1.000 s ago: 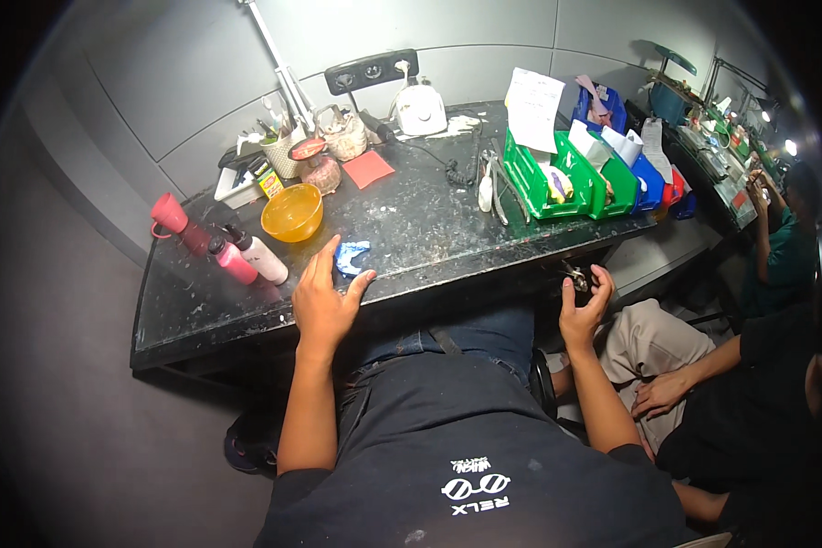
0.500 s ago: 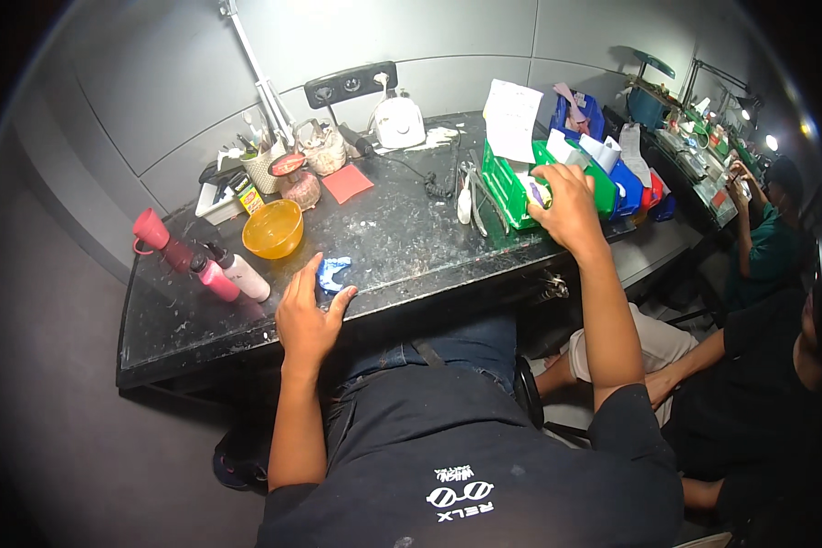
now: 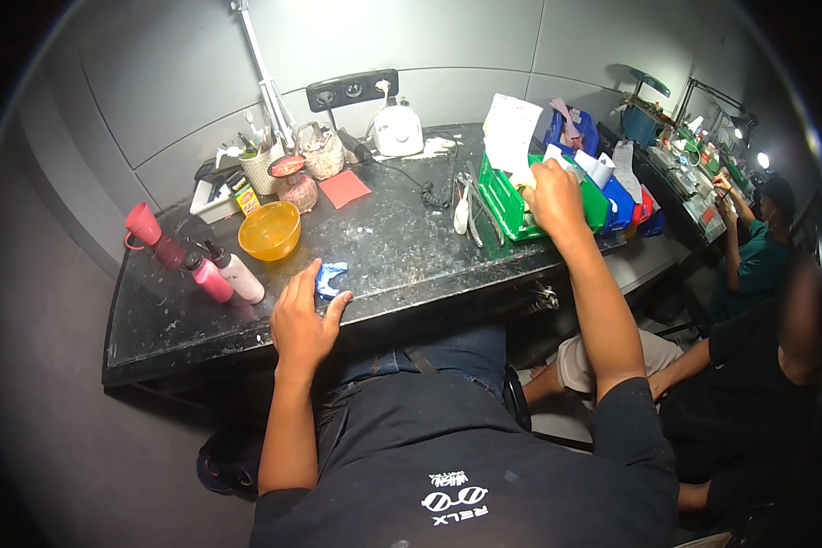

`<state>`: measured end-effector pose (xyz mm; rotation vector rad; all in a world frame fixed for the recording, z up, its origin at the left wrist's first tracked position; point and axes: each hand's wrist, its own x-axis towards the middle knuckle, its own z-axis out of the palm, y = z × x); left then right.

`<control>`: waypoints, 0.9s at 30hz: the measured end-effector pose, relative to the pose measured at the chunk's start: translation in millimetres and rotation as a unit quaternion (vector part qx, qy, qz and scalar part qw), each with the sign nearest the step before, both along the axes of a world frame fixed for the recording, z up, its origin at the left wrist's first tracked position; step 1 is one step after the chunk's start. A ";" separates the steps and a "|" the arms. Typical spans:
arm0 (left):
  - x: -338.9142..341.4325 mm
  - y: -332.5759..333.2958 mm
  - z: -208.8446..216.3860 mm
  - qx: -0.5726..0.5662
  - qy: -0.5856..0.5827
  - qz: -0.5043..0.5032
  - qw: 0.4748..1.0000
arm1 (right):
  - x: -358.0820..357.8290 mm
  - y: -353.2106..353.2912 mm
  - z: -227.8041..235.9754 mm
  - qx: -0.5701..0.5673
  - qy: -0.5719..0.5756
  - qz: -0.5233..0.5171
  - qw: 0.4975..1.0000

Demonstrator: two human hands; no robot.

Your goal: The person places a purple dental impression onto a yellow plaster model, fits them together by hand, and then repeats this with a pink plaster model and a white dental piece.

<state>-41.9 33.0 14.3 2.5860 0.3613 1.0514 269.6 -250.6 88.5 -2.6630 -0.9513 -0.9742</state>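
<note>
One blue U-shaped piece (image 3: 328, 273) lies on the black surface (image 3: 402, 239), just beside the left hand (image 3: 301, 323), its grip spread with thumb apart. The one right hand (image 3: 555, 199) is over the left of two green bins (image 3: 526, 228); whether its grip pinches anything, I cannot tell. Two bottles (image 3: 241, 278) stand near one orange bowl (image 3: 269, 236).

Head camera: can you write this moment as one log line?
left hand: beside blue piece; right hand: at green bin; yellow bowl: on black table
</note>
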 end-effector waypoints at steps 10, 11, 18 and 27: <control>0.5 -0.8 0.8 0.003 0.002 0.001 1.000 | 21.9 -15.1 44.5 0.021 0.209 -0.043 0.977; 0.3 -0.6 0.8 0.003 0.002 0.002 1.000 | 23.9 -16.7 45.4 0.020 0.209 -0.043 0.977; -0.8 -0.4 1.4 0.004 0.004 0.001 1.000 | 36.1 -26.0 43.7 0.091 0.229 0.005 0.969; -0.3 1.3 -1.1 0.007 -0.001 -0.001 1.000 | 47.3 -25.8 33.0 0.130 0.284 0.041 0.949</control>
